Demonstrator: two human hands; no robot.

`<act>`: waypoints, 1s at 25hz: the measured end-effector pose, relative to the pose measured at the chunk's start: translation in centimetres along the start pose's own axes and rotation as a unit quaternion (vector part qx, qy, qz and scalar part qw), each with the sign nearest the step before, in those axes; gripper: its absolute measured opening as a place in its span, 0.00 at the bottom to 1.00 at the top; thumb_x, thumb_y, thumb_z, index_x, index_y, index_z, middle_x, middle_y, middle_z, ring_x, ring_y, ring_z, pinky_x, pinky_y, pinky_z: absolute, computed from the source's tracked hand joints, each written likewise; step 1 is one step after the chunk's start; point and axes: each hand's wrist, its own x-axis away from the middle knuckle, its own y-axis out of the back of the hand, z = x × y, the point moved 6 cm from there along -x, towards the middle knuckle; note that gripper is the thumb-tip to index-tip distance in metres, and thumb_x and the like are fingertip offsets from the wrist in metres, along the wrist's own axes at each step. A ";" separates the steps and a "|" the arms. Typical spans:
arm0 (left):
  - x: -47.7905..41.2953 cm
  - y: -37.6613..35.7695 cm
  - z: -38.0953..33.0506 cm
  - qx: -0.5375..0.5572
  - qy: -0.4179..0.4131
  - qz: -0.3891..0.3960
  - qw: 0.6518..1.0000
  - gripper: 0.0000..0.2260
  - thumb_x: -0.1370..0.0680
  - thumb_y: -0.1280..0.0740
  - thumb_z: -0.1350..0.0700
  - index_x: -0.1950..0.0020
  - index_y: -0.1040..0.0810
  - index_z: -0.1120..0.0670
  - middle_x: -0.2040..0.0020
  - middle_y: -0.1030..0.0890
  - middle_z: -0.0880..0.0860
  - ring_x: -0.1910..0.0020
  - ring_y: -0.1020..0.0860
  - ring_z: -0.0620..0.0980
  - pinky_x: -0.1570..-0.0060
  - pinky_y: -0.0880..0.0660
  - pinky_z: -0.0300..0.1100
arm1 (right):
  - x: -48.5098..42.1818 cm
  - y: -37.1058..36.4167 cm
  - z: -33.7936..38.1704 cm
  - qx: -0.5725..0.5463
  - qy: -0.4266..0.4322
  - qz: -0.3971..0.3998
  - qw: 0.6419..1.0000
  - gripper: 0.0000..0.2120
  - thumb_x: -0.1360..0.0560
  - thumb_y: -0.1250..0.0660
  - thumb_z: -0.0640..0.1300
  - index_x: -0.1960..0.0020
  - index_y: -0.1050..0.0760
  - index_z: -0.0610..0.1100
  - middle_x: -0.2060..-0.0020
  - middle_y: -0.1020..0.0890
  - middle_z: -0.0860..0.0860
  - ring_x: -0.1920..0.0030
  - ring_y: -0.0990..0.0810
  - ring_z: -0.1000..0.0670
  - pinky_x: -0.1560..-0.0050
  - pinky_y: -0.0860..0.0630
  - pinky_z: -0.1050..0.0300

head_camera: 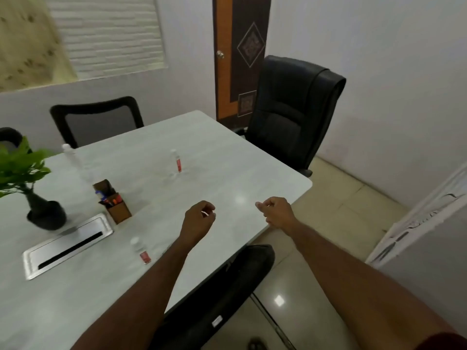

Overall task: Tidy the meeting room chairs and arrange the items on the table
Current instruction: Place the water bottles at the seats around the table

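My left hand (198, 219) hovers over the white table (227, 178) with fingers curled; a small pale speck shows at its fingertips, too small to identify. My right hand (276, 213) is loosely closed above the table's near right edge, nothing visible in it. Three clear water bottles with red labels stand on the table: one near my left forearm (140, 250), one at the middle (176, 161), one further left (73, 157). A brown pen holder (115, 204) stands left of my hands. A black chair back (227, 294) sits tucked under the near edge below my arms.
A black leather executive chair (290, 112) stands at the table's far right corner before a brown door (240, 59). A mesh chair (98, 120) faces the far side. A potted plant (30, 183) and a metal cable hatch (68, 245) are at the left.
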 end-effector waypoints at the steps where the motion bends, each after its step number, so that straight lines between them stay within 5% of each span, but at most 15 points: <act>1: -0.7 -1.8 -0.7 0.001 0.000 0.007 1.000 0.04 0.26 0.32 0.60 0.56 0.21 0.50 0.58 0.20 0.47 0.61 0.22 0.46 0.64 0.28 0.34 | -0.8 1.5 -1.2 -0.005 -0.003 -0.008 1.000 0.16 0.27 0.28 0.51 0.58 0.24 0.38 0.68 0.21 0.45 0.70 0.23 0.48 0.62 0.21 0.51; 4: -3.6 -6.0 -1.5 -0.008 0.014 0.012 1.000 0.04 0.26 0.32 0.59 0.55 0.21 0.50 0.57 0.20 0.46 0.60 0.21 0.45 0.64 0.29 0.33 | -3.7 4.8 -4.3 -0.012 -0.006 -0.022 1.000 0.15 0.26 0.29 0.49 0.60 0.25 0.37 0.67 0.21 0.42 0.68 0.24 0.46 0.60 0.21 0.47; 10: -11.9 -15.3 -5.9 0.003 0.050 -0.029 0.998 0.01 0.25 0.32 0.59 0.55 0.20 0.55 0.56 0.19 0.51 0.58 0.21 0.51 0.55 0.25 0.43 | -14.4 12.8 -6.9 -0.028 0.023 0.004 0.999 0.15 0.25 0.30 0.47 0.65 0.27 0.39 0.70 0.22 0.43 0.73 0.26 0.50 0.67 0.25 0.55; 13: -15.7 -18.3 -8.3 0.016 0.055 -0.056 0.997 0.01 0.26 0.31 0.58 0.57 0.21 0.53 0.58 0.19 0.48 0.59 0.21 0.47 0.57 0.26 0.38 | -20.1 15.5 -6.5 -0.025 0.022 0.019 0.999 0.15 0.25 0.31 0.47 0.66 0.29 0.41 0.69 0.24 0.43 0.69 0.27 0.48 0.62 0.26 0.51; 19: -21.2 -16.1 -6.3 -0.018 0.107 -0.140 0.984 0.01 0.27 0.31 0.59 0.58 0.21 0.54 0.57 0.18 0.48 0.57 0.22 0.46 0.57 0.30 0.36 | -27.8 12.2 -5.0 -0.010 0.037 0.072 0.997 0.13 0.26 0.30 0.46 0.66 0.27 0.42 0.68 0.21 0.45 0.66 0.23 0.47 0.56 0.22 0.48; 25: -31.1 -11.0 -2.4 -0.017 0.133 -0.240 0.961 0.03 0.27 0.32 0.62 0.54 0.20 0.58 0.55 0.18 0.54 0.55 0.21 0.52 0.55 0.29 0.39 | -36.0 4.8 1.1 0.062 0.109 0.144 0.982 0.09 0.29 0.29 0.46 0.64 0.23 0.43 0.70 0.21 0.52 0.68 0.24 0.52 0.66 0.28 0.59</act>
